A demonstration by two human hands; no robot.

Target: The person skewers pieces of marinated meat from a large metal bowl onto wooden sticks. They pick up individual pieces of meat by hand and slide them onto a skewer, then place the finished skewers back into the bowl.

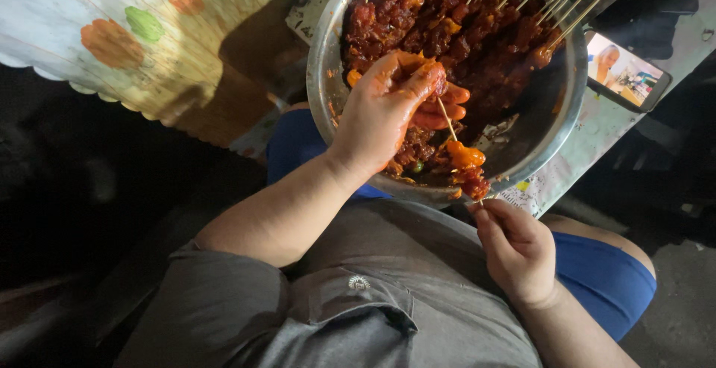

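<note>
Now, over the round steel bowl (322, 62) of red marinated meat | left hand (384, 111) pinches a meat piece on the thin wooden skewer (449, 122) | right hand (518, 249) grips the skewer's lower end just below the bowl's rim | phone (625, 70) lies right of the bowl.

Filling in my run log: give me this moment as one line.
left hand: pressing meat onto skewer | right hand: pinching skewer end | metal bowl: finished skewers | phone: beside bowl
</note>
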